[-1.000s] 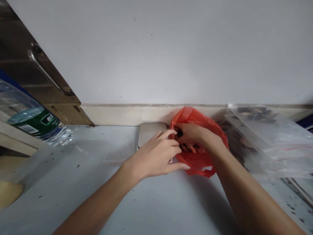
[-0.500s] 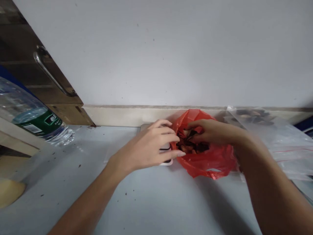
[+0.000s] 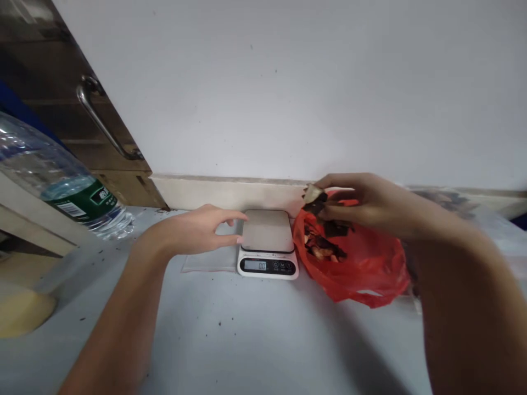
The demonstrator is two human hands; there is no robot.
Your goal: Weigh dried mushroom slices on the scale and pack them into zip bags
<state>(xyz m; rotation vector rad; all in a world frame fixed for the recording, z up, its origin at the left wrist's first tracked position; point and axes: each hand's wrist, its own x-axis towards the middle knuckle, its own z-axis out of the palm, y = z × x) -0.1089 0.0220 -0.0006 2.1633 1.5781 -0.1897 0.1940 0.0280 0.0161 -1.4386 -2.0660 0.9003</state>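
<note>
My right hand (image 3: 362,200) is closed on several dried dark-brown pieces (image 3: 316,200), one showing a pale face. It holds them just above the mouth of a red plastic bag (image 3: 362,269), where more dried brown pieces (image 3: 325,247) lie. Left of the bag stands a white kitchen scale (image 3: 267,238); its plate is bare and its display reads 0.0. My left hand (image 3: 201,230) is open and holds nothing, thumb and forefinger apart at the scale's left edge. A flat clear plastic bag (image 3: 209,261) lies partly under that hand, beside the scale.
At the left, a large water bottle (image 3: 88,197) with a green label leans at a slant near a metal handle (image 3: 107,123). A pale yellow round object (image 3: 24,310) is at lower left. Clear bags with brown contents (image 3: 447,200) lie at right. A white wall (image 3: 288,109) rises behind.
My right hand has come up out of the red bag with dried pieces. My left hand has drawn back leftward from the bag, uncovering the scale. The view has shifted slightly.
</note>
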